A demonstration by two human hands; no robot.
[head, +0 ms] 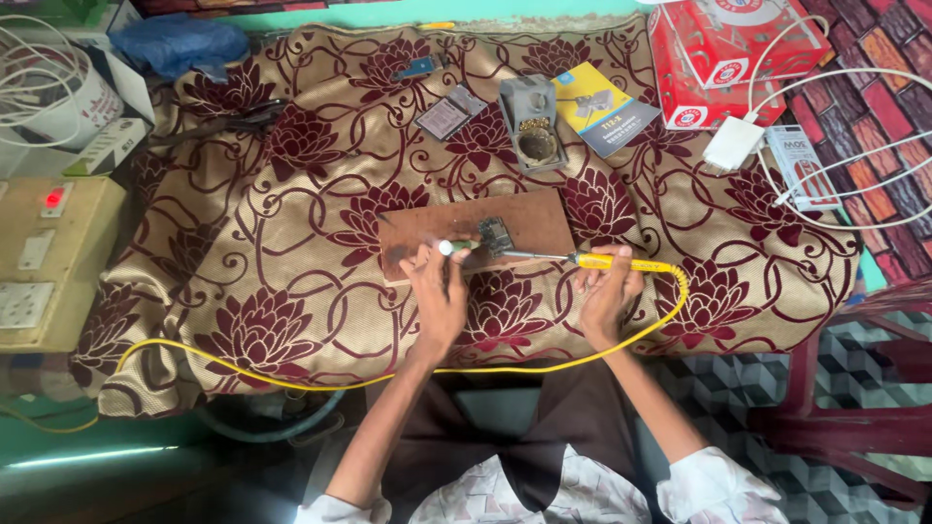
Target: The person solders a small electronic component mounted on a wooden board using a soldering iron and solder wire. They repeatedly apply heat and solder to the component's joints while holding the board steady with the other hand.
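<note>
Both hands work over a small brown board (529,221) that lies on a cloth-covered table. The right hand (607,296) is closed around the yellow handle of a soldering iron (621,262); the fingers wrap the handle from below and the metal shaft points to the left, with its tip touching or almost touching a small circuit board (495,234) on the brown board. The left hand (439,291) is also closed, around a thin tool with a green body and a pale end (451,247), and it holds this just to the left of the circuit board. I cannot tell if this tool touches the circuit board.

From the soldering iron a yellow cable (544,364) goes down past the right wrist, then runs left along the front edge of the table.

Under the brown board is the cloth (291,243), beige with dark red flowers. Behind the board, near the middle, stands a grey holder with a round brass-coloured wire ball (535,143) in it. Just to the right of it lies a yellow and blue booklet (604,109). To the left of the holder is a small flat packet (449,114). At the far right I see red boxes (718,58) and a white charger with white cables (735,143). On the left side stands a beige switch box with a red light (49,243), well apart from the hands.
</note>
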